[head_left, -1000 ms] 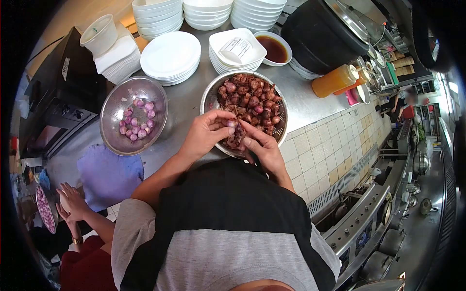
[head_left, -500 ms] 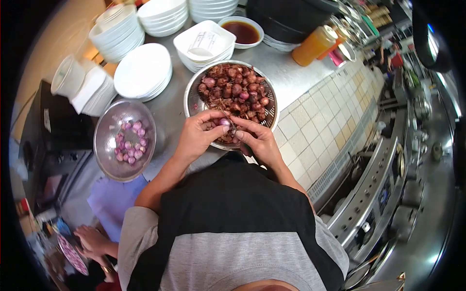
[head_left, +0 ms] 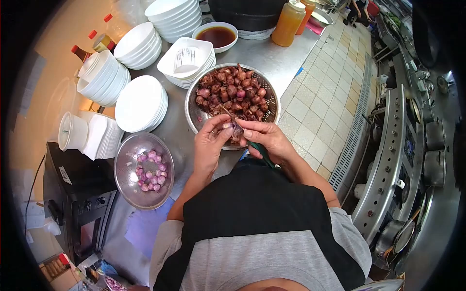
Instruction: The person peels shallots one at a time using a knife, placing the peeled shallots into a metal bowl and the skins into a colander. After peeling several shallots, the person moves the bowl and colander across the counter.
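Note:
Between the fingertips of my left hand point(head_left: 209, 144) is a partly peeled shallot point(head_left: 236, 130). My right hand point(head_left: 273, 140) is closed around the dark green handle of a small knife point(head_left: 260, 149), its blade against the shallot and partly hidden by my fingers. Both hands are over the near edge of a metal colander point(head_left: 191, 116), which holds many unpeeled brown-red shallots point(head_left: 232, 92). To the left, a second perforated metal bowl point(head_left: 127, 180) contains several peeled pink-purple shallots point(head_left: 152, 169).
Stacked white plates point(head_left: 141, 103), white bowls point(head_left: 187, 60) and a bowl of brown sauce point(head_left: 216, 37) stand on the steel counter. Orange sauce bottles point(head_left: 287, 25) are at the back. A black oven point(head_left: 77, 189) sits at left; a stove point(head_left: 381, 167) lies across the tiled floor point(head_left: 310, 114).
My view has shifted, so the counter items sit differently. The right hand has turned, and the knife's green handle now shows. Another person's hands at lower left have gone out of view.

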Demonstrator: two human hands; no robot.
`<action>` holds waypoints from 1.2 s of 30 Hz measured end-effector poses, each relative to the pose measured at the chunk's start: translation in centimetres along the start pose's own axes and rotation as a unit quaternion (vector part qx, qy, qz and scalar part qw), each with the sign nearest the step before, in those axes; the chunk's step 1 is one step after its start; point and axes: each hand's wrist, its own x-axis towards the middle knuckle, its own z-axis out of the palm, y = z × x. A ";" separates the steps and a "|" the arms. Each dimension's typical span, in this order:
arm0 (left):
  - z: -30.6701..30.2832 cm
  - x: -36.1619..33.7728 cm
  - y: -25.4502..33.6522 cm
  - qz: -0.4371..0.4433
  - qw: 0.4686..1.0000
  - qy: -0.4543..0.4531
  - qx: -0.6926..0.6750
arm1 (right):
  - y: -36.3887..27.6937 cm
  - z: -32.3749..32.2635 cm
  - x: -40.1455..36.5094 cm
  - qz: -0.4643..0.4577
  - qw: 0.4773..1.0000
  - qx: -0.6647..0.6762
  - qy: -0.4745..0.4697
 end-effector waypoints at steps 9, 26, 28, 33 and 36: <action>-1.3 0.1 1.1 -0.078 0.987 0.005 -0.141 | 0.5 -2.1 0.5 -0.073 0.995 -0.043 0.052; -1.6 0.1 0.0 -0.082 0.994 0.002 -0.071 | 0.7 0.2 0.0 -0.128 0.943 -0.308 0.003; -1.7 0.1 -0.1 -0.092 0.992 -0.001 -0.083 | 1.0 -0.6 0.3 -0.095 0.964 -0.248 0.013; -1.1 -0.1 0.3 -0.108 0.982 -0.009 -0.157 | 0.7 -1.7 0.8 -0.051 0.994 -0.100 0.011; -1.0 -0.1 0.8 -0.126 0.969 0.003 -0.213 | -0.1 -1.6 0.9 -0.055 0.994 -0.090 0.020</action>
